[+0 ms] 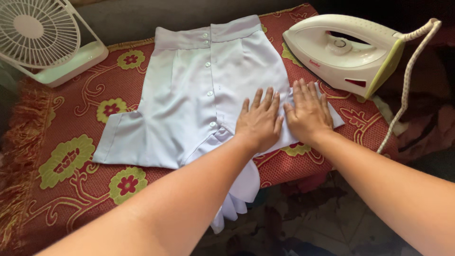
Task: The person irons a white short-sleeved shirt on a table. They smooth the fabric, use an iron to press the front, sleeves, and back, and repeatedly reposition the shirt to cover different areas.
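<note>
**Hands flat on a pale shirt**

A pale buttoned shirt (199, 90) lies mid-frame, its button line running top to bottom. Left hand (259, 122) and right hand (309, 112) press side by side, fingers spread, on its right edge. Iron (348, 51) upper right, fan (40, 35) upper left.

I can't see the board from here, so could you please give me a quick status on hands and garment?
Both hands flat: left hand, right hand, pressing the pale shirt. Shirt spread on red floral cloth. Iron standing clear, beside right hand.
</note>
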